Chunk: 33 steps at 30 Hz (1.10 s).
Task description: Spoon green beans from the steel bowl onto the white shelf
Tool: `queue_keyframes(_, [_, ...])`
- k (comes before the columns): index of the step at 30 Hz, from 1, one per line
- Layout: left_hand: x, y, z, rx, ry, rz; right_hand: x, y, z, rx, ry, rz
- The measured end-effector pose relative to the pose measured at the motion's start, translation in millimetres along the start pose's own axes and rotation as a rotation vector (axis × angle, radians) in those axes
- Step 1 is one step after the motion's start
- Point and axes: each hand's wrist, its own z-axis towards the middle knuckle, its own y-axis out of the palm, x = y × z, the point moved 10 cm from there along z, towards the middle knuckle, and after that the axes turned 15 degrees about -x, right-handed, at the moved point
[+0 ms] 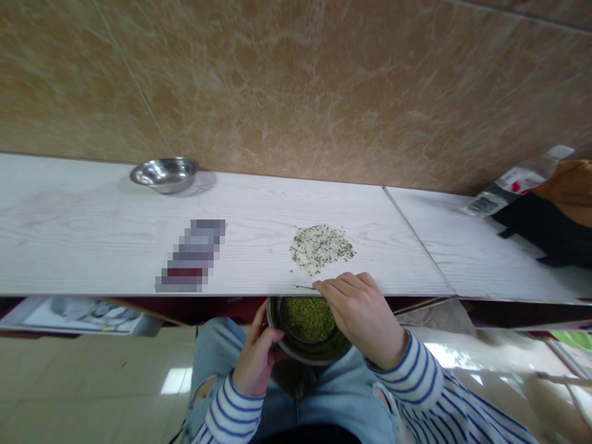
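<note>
My left hand (258,361) grips the rim of a steel bowl (296,348) that rests on my lap just under the table's front edge. The bowl holds green beans (309,317). My right hand (361,314) hovers over the bowl at the table edge, fingers curled together, pinching a thin metal tool (303,287) that points left. A small heap of mixed white grains and green beans (321,246) lies on the white table (92,246) just beyond that hand.
An empty steel bowl (164,173) stands at the back left by the tan wall. A blurred-out flat item (192,254) lies left of the heap. A clear plastic bottle (518,182) and dark and orange cloth (555,222) sit far right.
</note>
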Motion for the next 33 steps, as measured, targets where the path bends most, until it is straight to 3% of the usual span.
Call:
queue_keyframes(8, [-3.4, 7.2, 0.2, -0.022, -0.016, 0.003, -8.0, 0.0, -14.1, -0.002, -0.058, 0.036])
queue_keyframes(13, [-5.3, 7.4, -0.3, -0.021, -0.018, 0.004, 11.2, -6.4, -14.8, 0.062, 0.014, 0.018])
queue_keyframes(17, [-5.8, 6.0, -0.8, -0.011, -0.018, -0.008, 17.4, -8.4, -1.6, 0.059, 0.052, -0.041])
queue_keyframes(26, [-5.4, -4.7, 1.4, 0.011, -0.010, -0.001, -15.8, -4.5, 42.1, 0.010, 0.051, -0.021])
queue_keyframes(33, [-7.2, -10.2, 4.0, 0.015, -0.022, -0.005, 7.5, 5.2, 55.1, -0.023, 0.214, 0.071])
